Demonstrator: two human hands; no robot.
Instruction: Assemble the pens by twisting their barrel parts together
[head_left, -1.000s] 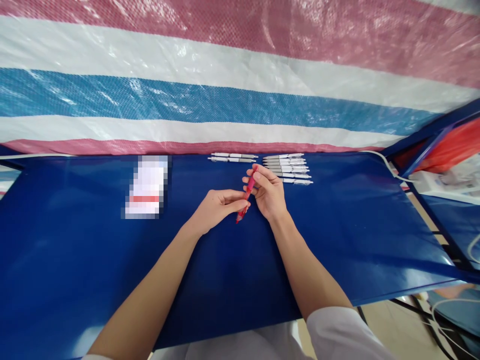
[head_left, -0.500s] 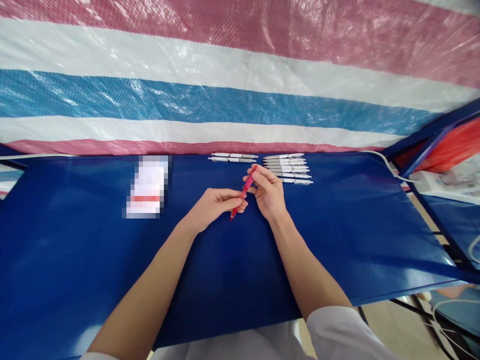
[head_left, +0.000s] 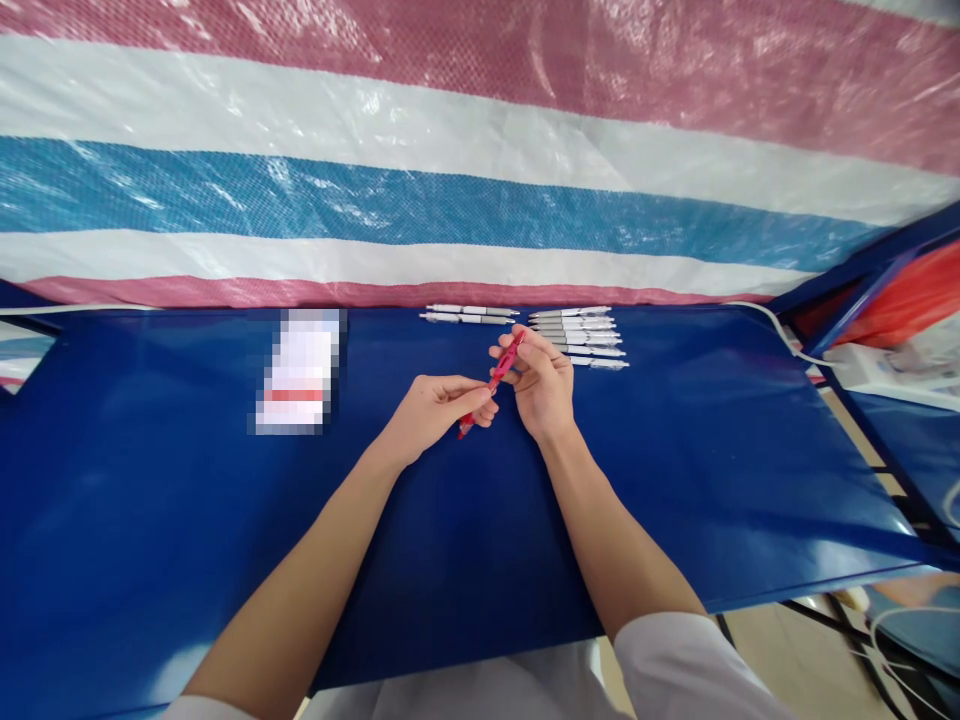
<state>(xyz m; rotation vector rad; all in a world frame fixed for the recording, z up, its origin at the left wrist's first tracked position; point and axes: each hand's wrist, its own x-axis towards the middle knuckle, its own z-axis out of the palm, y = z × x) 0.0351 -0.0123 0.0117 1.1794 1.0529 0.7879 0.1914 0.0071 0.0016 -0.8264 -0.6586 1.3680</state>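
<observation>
A red pen (head_left: 506, 362) slants between my two hands above the blue table. My left hand (head_left: 442, 412) pinches its lower part, and the red end pokes out below the fingers. At the upper end, the fingers of my right hand (head_left: 541, 385) are closed on the pen. Just beyond my right hand lie several white and grey pens (head_left: 581, 325) side by side in a row. Two more white and grey pens (head_left: 470, 314) rest left of that row, near the table's back edge.
A pixelated white item with a red band (head_left: 300, 370) lies on the blue table (head_left: 187, 520) to the left. Behind stands a striped plastic sheet (head_left: 450, 210). A white cable (head_left: 776, 325) and a blue metal frame (head_left: 862, 260) are at the right.
The pen has turned slightly in my fingers, its upper part now looking wider. Both hands stay in nearly the same place, and the view has shifted a little.
</observation>
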